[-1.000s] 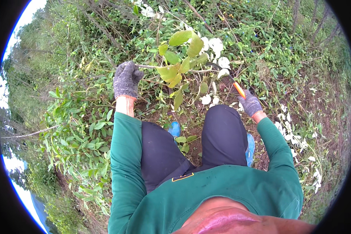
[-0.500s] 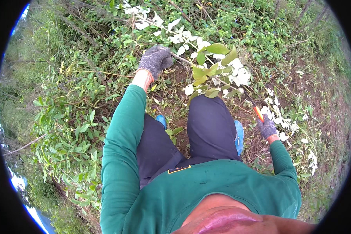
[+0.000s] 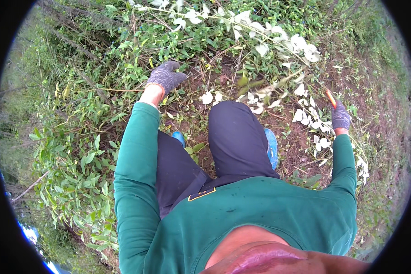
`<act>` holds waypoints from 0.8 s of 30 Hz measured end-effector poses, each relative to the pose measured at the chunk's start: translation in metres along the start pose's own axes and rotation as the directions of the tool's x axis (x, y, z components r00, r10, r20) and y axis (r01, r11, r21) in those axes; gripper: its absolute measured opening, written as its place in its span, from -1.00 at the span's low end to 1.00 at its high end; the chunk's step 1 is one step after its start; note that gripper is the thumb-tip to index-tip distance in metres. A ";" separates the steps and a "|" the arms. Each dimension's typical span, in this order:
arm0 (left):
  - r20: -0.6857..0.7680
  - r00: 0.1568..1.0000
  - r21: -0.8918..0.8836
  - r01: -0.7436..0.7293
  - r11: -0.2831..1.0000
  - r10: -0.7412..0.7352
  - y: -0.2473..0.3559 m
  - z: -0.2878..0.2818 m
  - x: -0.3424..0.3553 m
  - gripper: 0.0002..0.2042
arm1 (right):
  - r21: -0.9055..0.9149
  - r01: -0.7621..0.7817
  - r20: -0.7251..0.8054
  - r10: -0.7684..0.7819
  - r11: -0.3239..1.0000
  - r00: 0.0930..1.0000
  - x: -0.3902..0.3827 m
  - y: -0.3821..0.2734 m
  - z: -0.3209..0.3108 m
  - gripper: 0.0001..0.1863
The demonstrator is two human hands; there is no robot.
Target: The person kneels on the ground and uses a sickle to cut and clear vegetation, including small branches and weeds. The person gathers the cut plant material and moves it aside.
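Note:
My left hand, in a grey knit glove, is open over the weeds, thumb and fingers apart with nothing between them. To its right, a leafy cut branch is smeared by motion above bare soil. My right hand, gloved the same way, is closed round an orange-handled tool out to the right; its blade cannot be made out now. Stems with pale, whitish leaves lie across the ground ahead. More pale-leaved stems lie just left of my right hand.
Dense green weeds grow along my left side, with thin dry twigs among them. My blue shoes stand on brown soil strewn with cut leaves. Low growth covers the ground farther ahead.
My left hand has let go of the leafy branch and shifted slightly left. The branch has moved right and blurred. My right hand has swung outward and forward with the orange-handled tool.

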State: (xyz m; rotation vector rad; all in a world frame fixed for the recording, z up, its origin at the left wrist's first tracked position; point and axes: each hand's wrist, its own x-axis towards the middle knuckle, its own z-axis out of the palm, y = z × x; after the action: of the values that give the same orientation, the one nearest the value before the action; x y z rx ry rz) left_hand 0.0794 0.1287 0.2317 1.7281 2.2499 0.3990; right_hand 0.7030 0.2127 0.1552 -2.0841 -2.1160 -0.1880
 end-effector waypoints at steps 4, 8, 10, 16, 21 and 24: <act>0.101 0.991 -0.205 0.112 0.972 -0.093 0.007 -0.028 -0.026 -0.60 | -0.152 -0.326 0.155 0.348 0.933 0.924 -0.029 0.085 -0.010 -0.67; 0.028 1.000 -0.263 0.003 0.965 0.004 0.004 -0.036 -0.026 -0.68 | -0.233 -0.617 0.041 0.641 0.752 0.766 -0.146 0.278 -0.002 -0.73; -0.009 1.000 -0.267 -0.012 0.964 0.010 0.003 -0.038 -0.031 -0.70 | -0.265 -0.750 0.031 0.783 0.605 0.621 -0.198 0.296 -0.009 -0.71; 0.053 0.995 -0.329 -0.062 0.942 0.084 0.045 -0.040 -0.034 -0.71 | -0.210 -0.931 -0.118 0.937 0.299 0.328 -0.301 0.325 -0.043 -0.67; 0.077 0.990 -0.332 -0.083 0.940 0.114 0.056 -0.028 -0.032 -0.65 | -0.040 -0.938 -0.212 0.914 0.345 0.345 -0.263 0.323 -0.036 -0.62; 0.010 0.955 -0.246 -0.286 0.926 0.298 0.078 -0.026 -0.032 -0.67 | 0.177 -0.961 -0.113 0.974 0.214 0.196 -0.238 0.327 -0.028 -0.51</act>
State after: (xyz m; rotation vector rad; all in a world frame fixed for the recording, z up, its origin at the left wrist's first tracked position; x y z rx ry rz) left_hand 0.1469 0.1156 0.2870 1.9181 1.8223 0.6597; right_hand 1.0336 -0.0203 0.1251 -2.7260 -0.2919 -0.1210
